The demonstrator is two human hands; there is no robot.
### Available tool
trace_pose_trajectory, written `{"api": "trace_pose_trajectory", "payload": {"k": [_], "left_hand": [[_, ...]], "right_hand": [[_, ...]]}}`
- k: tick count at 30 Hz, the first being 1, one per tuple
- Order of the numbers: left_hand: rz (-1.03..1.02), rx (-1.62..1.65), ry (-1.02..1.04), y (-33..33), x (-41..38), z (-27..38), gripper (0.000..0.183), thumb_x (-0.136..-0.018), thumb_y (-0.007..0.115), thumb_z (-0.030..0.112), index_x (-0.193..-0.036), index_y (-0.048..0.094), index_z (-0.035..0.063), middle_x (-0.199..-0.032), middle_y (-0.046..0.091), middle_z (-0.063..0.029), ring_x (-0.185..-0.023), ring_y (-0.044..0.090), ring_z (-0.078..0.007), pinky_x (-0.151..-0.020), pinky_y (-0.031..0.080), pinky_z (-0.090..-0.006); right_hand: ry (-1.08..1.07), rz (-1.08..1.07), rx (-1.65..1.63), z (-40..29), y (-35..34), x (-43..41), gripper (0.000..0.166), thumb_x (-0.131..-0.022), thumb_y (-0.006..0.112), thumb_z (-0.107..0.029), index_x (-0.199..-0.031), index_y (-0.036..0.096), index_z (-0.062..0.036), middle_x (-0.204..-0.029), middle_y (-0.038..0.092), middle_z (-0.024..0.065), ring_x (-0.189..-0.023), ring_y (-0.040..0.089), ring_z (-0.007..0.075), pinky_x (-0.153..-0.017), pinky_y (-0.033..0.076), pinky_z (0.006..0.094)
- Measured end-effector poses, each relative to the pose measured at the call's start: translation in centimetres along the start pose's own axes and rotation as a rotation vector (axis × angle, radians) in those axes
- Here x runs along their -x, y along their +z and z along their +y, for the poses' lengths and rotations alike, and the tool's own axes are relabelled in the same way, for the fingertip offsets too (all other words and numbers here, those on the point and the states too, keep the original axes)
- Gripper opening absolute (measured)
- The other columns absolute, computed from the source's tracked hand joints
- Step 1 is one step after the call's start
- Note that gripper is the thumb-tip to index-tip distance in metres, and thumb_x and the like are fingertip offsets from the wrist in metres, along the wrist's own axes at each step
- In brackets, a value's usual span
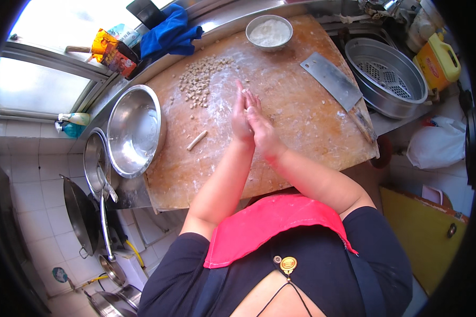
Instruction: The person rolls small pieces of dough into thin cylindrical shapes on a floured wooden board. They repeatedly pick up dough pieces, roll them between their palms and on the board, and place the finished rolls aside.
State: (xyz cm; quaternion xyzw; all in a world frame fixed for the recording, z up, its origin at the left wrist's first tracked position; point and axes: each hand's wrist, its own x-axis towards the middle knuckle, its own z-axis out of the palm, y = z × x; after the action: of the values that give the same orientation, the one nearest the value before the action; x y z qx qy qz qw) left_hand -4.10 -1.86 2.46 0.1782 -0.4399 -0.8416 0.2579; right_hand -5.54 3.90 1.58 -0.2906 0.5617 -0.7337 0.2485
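My left hand (241, 121) and my right hand (262, 126) are pressed palm to palm above the wooden board (309, 130). Flour whitens my fingertips, and whatever may lie between the palms is hidden. Left of them, a short rolled strip of dough (197, 140) rests on the board. Farther back sits a scattered heap of small cut dough pieces (198, 81), with loose flour smeared beside it. A bowl of white flour (269, 33) stands at the board's far edge. On the right lies a cleaver (331, 81), its worn wooden handle pointing towards me.
A large steel basin (135, 130) stands at the board's left edge, beside a steel pan (95, 162) holding a utensil. A perforated steamer pot (386, 77) and a yellow jug (438, 63) are at right. A blue cloth (170, 31) and food packets (117, 51) occupy the windowsill.
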Motion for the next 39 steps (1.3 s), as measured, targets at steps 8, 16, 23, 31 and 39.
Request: {"api": "trace_pose_trajectory", "payload": {"k": [8, 16, 23, 31, 39], "left_hand": [[0.147, 0.514, -0.337, -0.5, 1.3, -0.1, 0.046, -0.087, 0.032, 0.011, -0.131, 0.04, -0.0001, -0.135, 0.04, -0.0187, -0.125, 0.038, -0.0278, -0.106, 0.031, -0.0402], [0.065, -0.303, -0.013, -4.0, -1.5, 0.9, 0.05, -0.076, 0.038, -0.008, -0.125, 0.046, -0.0034, -0.132, 0.042, -0.0234, -0.128, 0.035, -0.0354, -0.104, 0.034, -0.0426], [-0.301, -1.675, 0.335, -4.7, -8.3, -0.7, 0.05, -0.09, 0.042, 0.019, -0.134, 0.035, -0.0017, -0.143, 0.027, -0.0225, -0.134, 0.023, -0.0369, -0.11, 0.018, -0.043], [-0.567, -1.833, 0.285, -1.8, 5.0, -3.5, 0.073, -0.083, 0.05, 0.036, -0.137, 0.026, -0.0061, -0.146, 0.022, -0.0223, -0.136, 0.018, -0.0371, -0.109, 0.018, -0.0468], [-0.279, -1.892, 0.339, 2.0, -5.8, -4.1, 0.069, -0.086, 0.047, 0.035, -0.137, 0.026, -0.0064, -0.145, 0.023, -0.023, -0.136, 0.02, -0.0352, -0.109, 0.018, -0.0487]], "right_hand": [[-0.126, 0.217, 0.0, 2.0, -2.5, -3.1, 0.049, -0.096, 0.038, -0.021, -0.139, 0.029, -0.0003, -0.145, 0.029, 0.0136, -0.137, 0.02, 0.0252, -0.111, 0.013, 0.0364], [-0.066, 0.401, -0.544, -2.8, -8.3, -2.5, 0.033, -0.097, 0.038, -0.019, -0.121, 0.048, 0.0007, -0.117, 0.055, 0.0107, -0.112, 0.052, 0.0194, -0.094, 0.039, 0.0303], [-0.021, 0.494, -0.49, -4.7, -11.8, 0.9, 0.034, -0.097, 0.036, -0.022, -0.121, 0.048, 0.0006, -0.117, 0.056, 0.0113, -0.112, 0.053, 0.0219, -0.091, 0.039, 0.031], [0.115, 0.576, -0.483, -5.5, -14.0, 2.3, 0.036, -0.097, 0.037, -0.025, -0.122, 0.048, -0.0007, -0.117, 0.056, 0.0102, -0.112, 0.053, 0.0207, -0.089, 0.039, 0.0299], [0.143, 0.566, -0.52, -5.8, -14.6, 2.2, 0.036, -0.096, 0.039, -0.025, -0.121, 0.05, -0.0019, -0.113, 0.059, 0.01, -0.107, 0.057, 0.0205, -0.086, 0.041, 0.0277]]}}
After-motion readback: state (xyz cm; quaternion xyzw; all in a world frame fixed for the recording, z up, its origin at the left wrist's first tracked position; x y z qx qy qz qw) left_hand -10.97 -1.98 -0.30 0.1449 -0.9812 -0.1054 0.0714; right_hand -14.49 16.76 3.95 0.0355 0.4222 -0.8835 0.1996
